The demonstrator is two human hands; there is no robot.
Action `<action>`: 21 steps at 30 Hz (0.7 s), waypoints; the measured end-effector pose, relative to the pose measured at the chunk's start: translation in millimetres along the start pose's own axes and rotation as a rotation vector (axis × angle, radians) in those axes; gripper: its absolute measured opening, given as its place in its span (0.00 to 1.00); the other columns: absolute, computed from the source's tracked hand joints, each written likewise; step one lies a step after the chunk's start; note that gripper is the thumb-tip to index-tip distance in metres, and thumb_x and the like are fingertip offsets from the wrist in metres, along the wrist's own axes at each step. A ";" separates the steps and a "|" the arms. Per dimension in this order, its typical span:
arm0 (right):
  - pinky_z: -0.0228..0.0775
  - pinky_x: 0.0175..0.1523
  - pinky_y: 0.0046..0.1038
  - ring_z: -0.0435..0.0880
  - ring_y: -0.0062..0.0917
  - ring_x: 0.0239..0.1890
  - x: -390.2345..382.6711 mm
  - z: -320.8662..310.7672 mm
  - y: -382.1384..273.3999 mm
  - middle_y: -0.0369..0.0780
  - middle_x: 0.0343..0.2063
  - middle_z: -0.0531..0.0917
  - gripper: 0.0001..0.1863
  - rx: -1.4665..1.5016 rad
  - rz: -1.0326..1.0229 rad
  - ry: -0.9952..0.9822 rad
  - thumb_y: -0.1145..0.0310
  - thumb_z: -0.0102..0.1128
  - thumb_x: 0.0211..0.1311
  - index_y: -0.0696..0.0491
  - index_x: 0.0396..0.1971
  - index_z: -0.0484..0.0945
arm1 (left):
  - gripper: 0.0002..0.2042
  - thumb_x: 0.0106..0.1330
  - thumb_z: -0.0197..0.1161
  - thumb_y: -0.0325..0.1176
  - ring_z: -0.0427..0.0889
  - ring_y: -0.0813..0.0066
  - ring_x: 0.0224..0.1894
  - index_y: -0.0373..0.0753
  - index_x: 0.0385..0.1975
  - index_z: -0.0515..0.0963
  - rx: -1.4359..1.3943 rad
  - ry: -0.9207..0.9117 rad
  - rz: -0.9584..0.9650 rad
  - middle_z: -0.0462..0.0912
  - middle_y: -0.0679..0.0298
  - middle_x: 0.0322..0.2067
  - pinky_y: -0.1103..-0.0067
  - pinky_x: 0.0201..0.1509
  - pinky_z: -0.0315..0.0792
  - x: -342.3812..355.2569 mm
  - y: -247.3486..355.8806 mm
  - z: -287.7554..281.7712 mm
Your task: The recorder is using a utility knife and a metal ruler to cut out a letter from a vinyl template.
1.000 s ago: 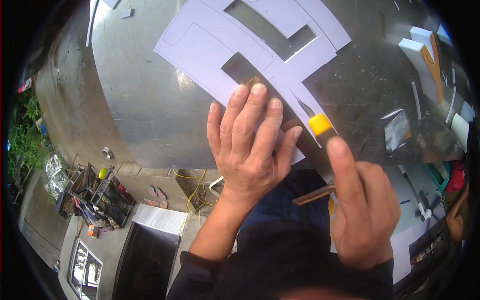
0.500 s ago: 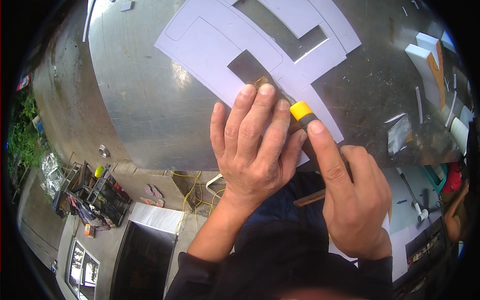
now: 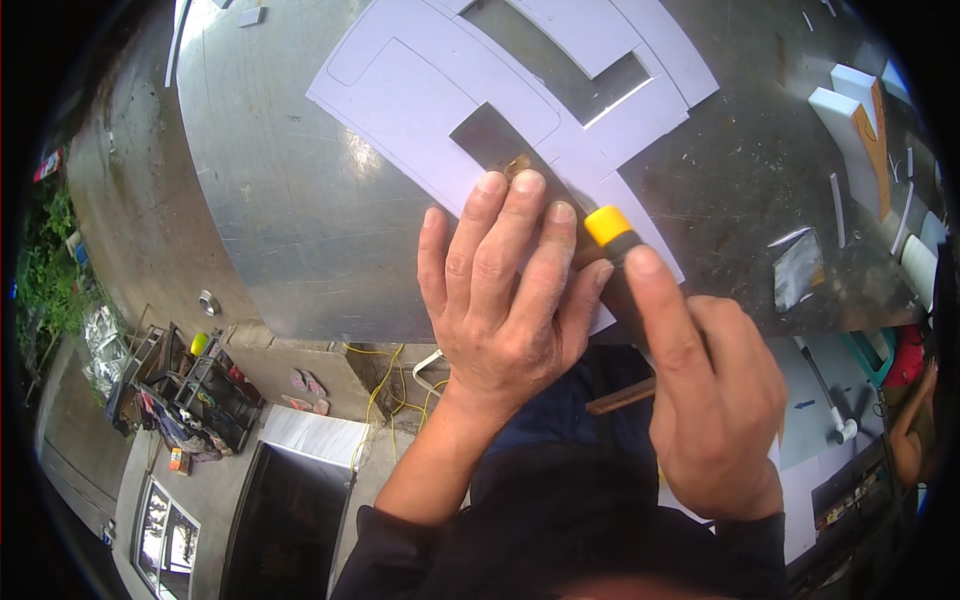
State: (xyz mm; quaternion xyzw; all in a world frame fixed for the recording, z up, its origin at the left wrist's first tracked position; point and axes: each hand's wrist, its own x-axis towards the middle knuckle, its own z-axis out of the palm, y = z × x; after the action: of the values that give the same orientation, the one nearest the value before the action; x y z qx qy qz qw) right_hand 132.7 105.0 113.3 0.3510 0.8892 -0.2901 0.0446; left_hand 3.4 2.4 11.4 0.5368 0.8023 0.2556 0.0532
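My left hand (image 3: 505, 285) lies with its fingers spread on a dark flat strip (image 3: 488, 135), pressing it against a white sheet (image 3: 400, 118). A small brown patch (image 3: 517, 165) shows on the strip just past the fingertips. In my right hand (image 3: 710, 375) is a cutter (image 3: 608, 226) with a yellow and black handle, the forefinger stretched along its top. The cutter's thin blade points away from me beside the strip's right edge; I cannot tell whether its tip touches the sheet. My right palm hides the rest of the handle.
The sheet has a cut-out opening and rests on a grey metal tabletop (image 3: 300, 230). White blocks with brown sides (image 3: 850, 140), thin white offcuts (image 3: 838, 210) and a crumpled silvery packet (image 3: 797, 270) lie at right. Below the table's near edge are yellow cords (image 3: 385, 385) and a brown bar (image 3: 620, 396).
The cutter and my right hand have slid slightly toward me and to the right along the strip. My left hand stays pressed on the strip.
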 end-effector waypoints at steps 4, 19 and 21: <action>0.69 0.31 0.30 0.75 0.30 0.27 0.3 -0.6 2.6 0.39 0.28 0.74 0.31 0.020 0.020 0.086 0.84 0.63 0.55 0.52 0.62 0.79 | 0.19 0.63 0.69 0.44 0.73 0.60 0.67 0.43 0.51 0.82 -0.002 -0.021 -0.004 0.79 0.60 0.60 0.58 0.75 0.53 -0.2 0.5 -2.8; 0.69 0.31 0.31 0.76 0.30 0.28 2.0 -0.1 -1.0 0.39 0.29 0.75 0.29 -0.033 0.012 -0.056 0.82 0.61 0.57 0.51 0.62 0.79 | 0.19 0.64 0.67 0.44 0.73 0.61 0.67 0.43 0.52 0.82 0.004 -0.008 -0.005 0.79 0.61 0.61 0.58 0.75 0.53 -1.3 -0.6 0.0; 0.68 0.31 0.31 0.76 0.30 0.27 2.5 -0.5 -0.9 0.39 0.28 0.74 0.29 -0.039 0.000 -0.072 0.82 0.61 0.57 0.51 0.62 0.79 | 0.19 0.64 0.67 0.44 0.73 0.61 0.67 0.43 0.51 0.82 0.003 -0.006 -0.006 0.79 0.61 0.61 0.58 0.75 0.53 -1.8 -0.7 -0.4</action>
State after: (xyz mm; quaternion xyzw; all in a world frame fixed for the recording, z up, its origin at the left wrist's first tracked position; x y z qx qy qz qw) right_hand 130.4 106.3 113.5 0.3394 0.8926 -0.2849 0.0832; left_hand 3.4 0.5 11.1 0.5354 0.8040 0.2526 0.0558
